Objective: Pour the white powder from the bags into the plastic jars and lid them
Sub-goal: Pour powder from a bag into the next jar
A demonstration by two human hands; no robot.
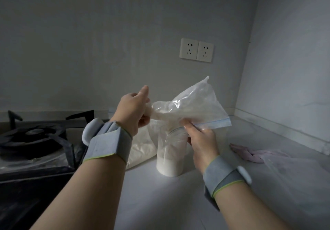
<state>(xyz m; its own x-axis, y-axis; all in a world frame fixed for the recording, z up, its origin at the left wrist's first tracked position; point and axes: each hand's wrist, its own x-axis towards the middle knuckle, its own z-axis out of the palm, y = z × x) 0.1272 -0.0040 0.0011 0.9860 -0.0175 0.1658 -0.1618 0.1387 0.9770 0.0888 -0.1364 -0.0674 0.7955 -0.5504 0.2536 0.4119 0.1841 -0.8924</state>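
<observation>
Head view is showing a bag being tipped over the jar on the worktop. The left hand is gripping its closed end high, likely so powder slides down. The right hand is pinching its mouth to aim it.

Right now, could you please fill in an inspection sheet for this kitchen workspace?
Surface: pale counter, dimly lit.
Job's things: clear jar stands upright with white powder in its bottom part; no lid seen. The zip bag is held tilted above it, zip end lowest, at the jar's top. A second bag of powder lies behind the jar, to its left.
Clutter: pinkish cloth and a clear plastic sheet on the right.
Grippers: left hand grips the zip bag's closed end; right hand pinches its zip edge.
Cables: nothing seen.
Surroundings: gas stove on the left, double wall socket behind, grey wristbands on both wrists.
</observation>
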